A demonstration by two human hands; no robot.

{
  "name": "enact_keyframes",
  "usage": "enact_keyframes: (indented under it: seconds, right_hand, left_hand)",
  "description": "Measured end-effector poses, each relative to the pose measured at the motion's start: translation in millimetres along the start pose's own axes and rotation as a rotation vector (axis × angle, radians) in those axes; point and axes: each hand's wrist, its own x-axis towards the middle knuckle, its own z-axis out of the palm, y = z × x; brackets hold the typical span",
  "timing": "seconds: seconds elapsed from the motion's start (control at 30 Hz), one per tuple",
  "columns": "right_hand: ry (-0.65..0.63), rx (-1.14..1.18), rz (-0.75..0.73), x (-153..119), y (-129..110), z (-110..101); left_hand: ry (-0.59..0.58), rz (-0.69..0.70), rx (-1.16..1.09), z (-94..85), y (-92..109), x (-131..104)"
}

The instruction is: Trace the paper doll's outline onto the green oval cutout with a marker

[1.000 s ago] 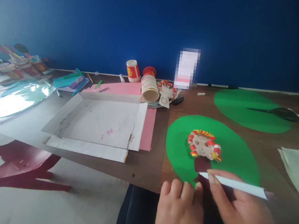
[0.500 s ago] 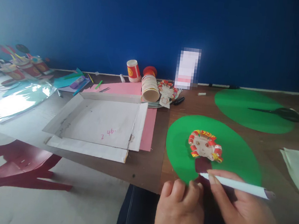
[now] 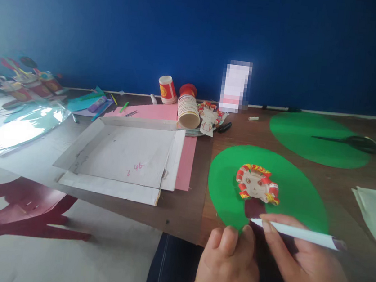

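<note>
A white felt-tip pen [image 3: 299, 233] with a dark purple end is pinched in my right hand [image 3: 310, 263]. Its tip touches the dark maroon body [image 3: 254, 209] of a paper figure. That figure's head [image 3: 256, 185] has a drawn face framed by red and yellow curled paper strips. It lies on a green paper disc [image 3: 291, 184] by the table's near edge. Against the disc's lower edge, beside the pen tip, is my left hand [image 3: 228, 268] with fingers curled; the fingertips and anything in them are hidden.
A shallow white box lid [image 3: 122, 151] lies left over pink paper [image 3: 186, 172]. Behind stand paper cups [image 3: 168, 90] and a second paper figure [image 3: 208, 120]. Scissors [image 3: 347, 141] rest on another green disc [image 3: 291, 130]. A maroon chair [image 3: 30, 213] is at left.
My left hand has shifted very slightly to the right, its fingers still curled. The pen tip stays on the maroon body.
</note>
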Motion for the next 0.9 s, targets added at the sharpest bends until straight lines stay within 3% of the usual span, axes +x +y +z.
enact_keyframes:
  seconds: [0.23, 0.37, 0.6, 0.9]
  right_hand:
    - [0.015, 0.008, -0.054, 2, -3, -1]
    - [0.017, -0.006, -0.061, 0, -2, -1]
    - [0.006, 0.025, -0.058, 4, -6, -3]
    - [-0.013, 0.036, -0.058, 7, -6, -5]
  left_hand:
    - [0.014, -0.161, 0.025, -1.2, 22, 8]
    - [0.062, -0.133, 0.079, -2.6, 30, 13]
    - [0.214, -0.044, 0.057, 10.5, 21, 17]
    - [0.222, -0.112, 0.118, 18.4, 32, 17]
